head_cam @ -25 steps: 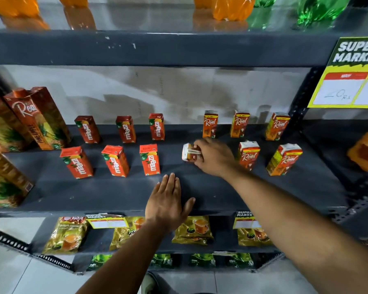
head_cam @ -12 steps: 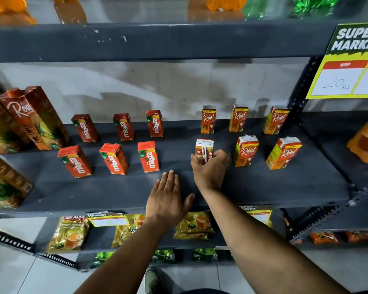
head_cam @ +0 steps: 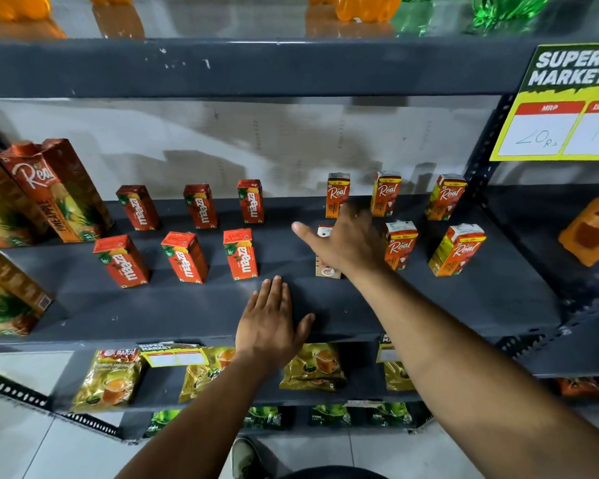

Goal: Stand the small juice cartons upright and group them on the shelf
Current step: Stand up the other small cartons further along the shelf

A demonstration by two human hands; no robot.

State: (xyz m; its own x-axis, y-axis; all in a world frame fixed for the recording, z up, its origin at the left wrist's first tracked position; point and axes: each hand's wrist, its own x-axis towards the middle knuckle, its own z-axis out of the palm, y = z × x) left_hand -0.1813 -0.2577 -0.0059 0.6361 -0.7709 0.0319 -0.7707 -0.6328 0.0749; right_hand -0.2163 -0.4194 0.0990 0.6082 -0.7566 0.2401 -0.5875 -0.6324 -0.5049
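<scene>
Head view. Your right hand (head_cam: 351,242) is spread in front of the sixth Real carton (head_cam: 325,252), fingers (head_cam: 303,231) extended and gripping nothing. One second ago that carton lay on its side in your grasp; half a second ago you had it upright with the hand closed around its base. It now stands on the shelf (head_cam: 464,305), mostly hidden behind your hand, with only its top and lower edge visible. You have released it and the hand is lifting clear; whether the palm still touches the carton cannot be told.

Your left hand (head_cam: 274,323) lies flat, fingers open, on the front edge of the shelf at 6 o'clock from the cartons. It has not moved and holds nothing.

Status of the groups:
1. Six Maaza cartons (head_cam: 241,254) stand upright in two rows of three, at 9 o'clock from your right hand.
2. Five other Real cartons (head_cam: 400,245) stand upright, three in the back row at 12 o'clock and two in the front row at 3 o'clock.
3. The released carton fills the front-left place of the Real group.

Judgement: no small carton appears to be lying down, so the standing step looks complete. Confirm that the released carton is square with its row once your hand clears it.
</scene>
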